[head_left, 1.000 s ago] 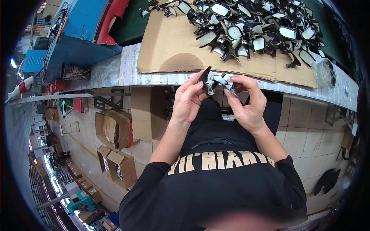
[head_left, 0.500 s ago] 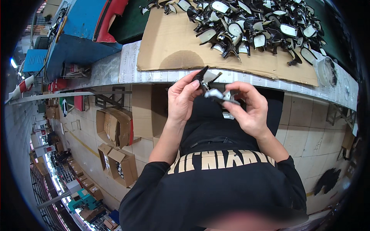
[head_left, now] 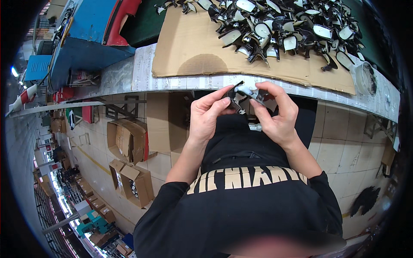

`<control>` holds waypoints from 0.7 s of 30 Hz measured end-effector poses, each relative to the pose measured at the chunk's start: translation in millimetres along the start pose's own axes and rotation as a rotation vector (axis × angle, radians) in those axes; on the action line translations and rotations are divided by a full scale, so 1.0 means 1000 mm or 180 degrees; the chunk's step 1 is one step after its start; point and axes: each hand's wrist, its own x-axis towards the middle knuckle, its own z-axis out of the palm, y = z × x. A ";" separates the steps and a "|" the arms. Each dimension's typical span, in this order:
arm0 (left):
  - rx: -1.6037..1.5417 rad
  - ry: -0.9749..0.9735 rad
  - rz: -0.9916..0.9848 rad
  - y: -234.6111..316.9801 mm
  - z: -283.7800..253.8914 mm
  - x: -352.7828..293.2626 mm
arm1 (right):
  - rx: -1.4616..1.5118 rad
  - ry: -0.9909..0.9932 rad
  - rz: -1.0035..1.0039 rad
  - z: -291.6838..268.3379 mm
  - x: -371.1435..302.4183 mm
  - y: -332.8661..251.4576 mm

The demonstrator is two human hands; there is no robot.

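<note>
left hand [head_left: 207, 115] | pinching small mirror part [head_left: 242, 93] | right hand [head_left: 275, 112] | gripping it, fingers curled

The small black-and-silver mirror part [head_left: 243, 95] is largely covered by the left hand [head_left: 207, 116] and right hand [head_left: 275, 116], so its shape stays unclear. At twelve o'clock, the heap of black mirror housings [head_left: 284, 30] is cut off by the picture's edge.

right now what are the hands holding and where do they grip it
Both hands pinch one small black and silver part: left hand fingertips on its left end, right hand fingertips on its right end.
</note>
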 end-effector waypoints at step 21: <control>-0.0814 0.0221 -0.0497 -0.002 -0.008 0.002 | -0.0203 0.0282 0.0364 -0.006 -0.006 0.023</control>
